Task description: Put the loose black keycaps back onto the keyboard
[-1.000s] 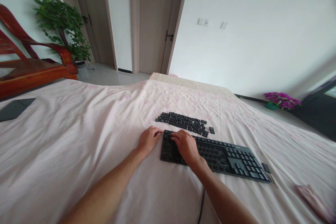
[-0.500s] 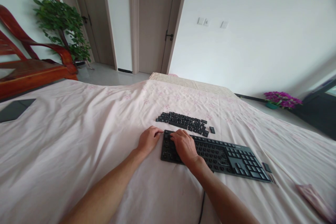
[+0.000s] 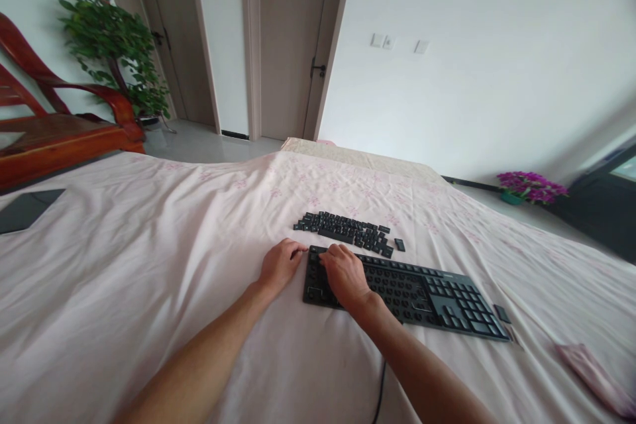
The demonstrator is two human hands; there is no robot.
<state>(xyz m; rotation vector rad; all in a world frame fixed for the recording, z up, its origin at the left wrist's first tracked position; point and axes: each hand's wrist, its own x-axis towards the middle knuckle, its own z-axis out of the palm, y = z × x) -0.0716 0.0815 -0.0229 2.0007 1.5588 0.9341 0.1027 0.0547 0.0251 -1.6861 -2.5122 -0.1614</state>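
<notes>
A black keyboard [image 3: 422, 291] lies on a pale pink bedsheet [image 3: 149, 265], many of its key sockets bare. My right hand [image 3: 344, 273] rests on its left end, fingers curled down onto the upper left keys; whether it holds a cap is hidden. My left hand [image 3: 279, 264] sits on the sheet just beside the keyboard's left edge, fingers curled with the tips touching the corner. Rows of loose black keycaps [image 3: 348, 230] lie on the sheet just beyond the keyboard, with one single cap [image 3: 399, 244] to their right.
A dark flat pad [image 3: 24, 209] lies at the bed's left edge. Small dark pieces [image 3: 503, 313] and a pink folded cloth [image 3: 591, 371] lie right of the keyboard. The keyboard's cable [image 3: 380, 391] runs toward me. A wooden chair [image 3: 59, 132], plant [image 3: 114, 46], doors and purple flowers [image 3: 531, 187] stand beyond.
My right hand has slid slightly left along the keyboard's upper left keys. The left hand stays by the corner. The view has shifted a little.
</notes>
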